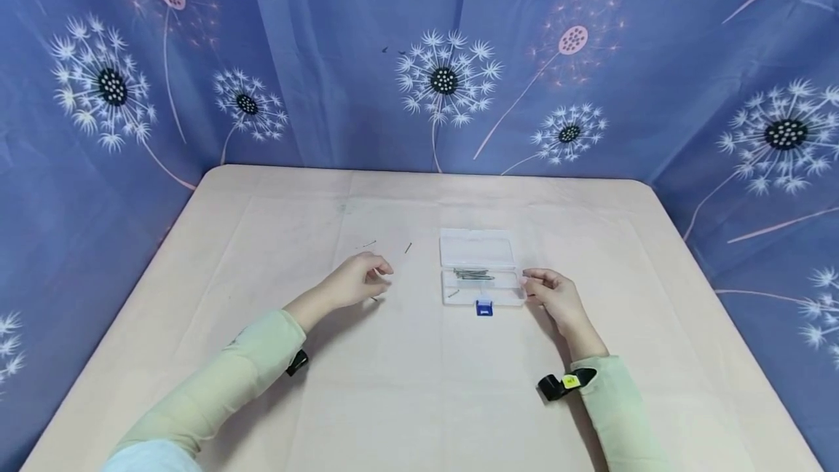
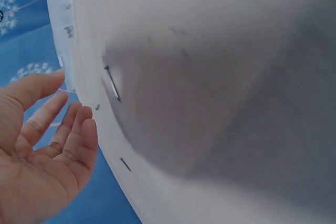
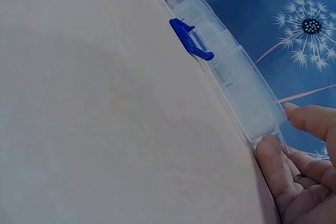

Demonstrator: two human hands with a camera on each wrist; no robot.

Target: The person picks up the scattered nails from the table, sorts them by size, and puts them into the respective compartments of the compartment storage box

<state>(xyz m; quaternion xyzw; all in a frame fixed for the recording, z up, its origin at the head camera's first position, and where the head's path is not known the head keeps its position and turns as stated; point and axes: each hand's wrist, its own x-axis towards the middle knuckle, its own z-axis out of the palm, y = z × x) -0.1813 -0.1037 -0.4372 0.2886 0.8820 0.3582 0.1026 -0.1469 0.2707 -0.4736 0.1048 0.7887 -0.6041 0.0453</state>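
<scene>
A clear plastic box (image 1: 485,297) lies with its lid (image 1: 477,249) folded back and a blue latch (image 1: 484,308) in front. Several nails (image 1: 472,274) lie in its back part, and a single nail (image 1: 454,293) in the front left. At the box's right end my right hand (image 1: 556,301) holds the corner, thumb and fingers on either side of the wall in the right wrist view. My left hand (image 1: 357,279) hovers left of the box, fingers relaxed and holding nothing. Beneath it on the cloth is a loose nail (image 2: 112,84).
Two more nails lie beyond the left hand, one nail (image 1: 370,243) behind it and another nail (image 1: 408,247) nearer the box. A pale cloth (image 1: 406,384) covers the table. Blue dandelion-print curtain (image 1: 354,79) closes off the back and sides.
</scene>
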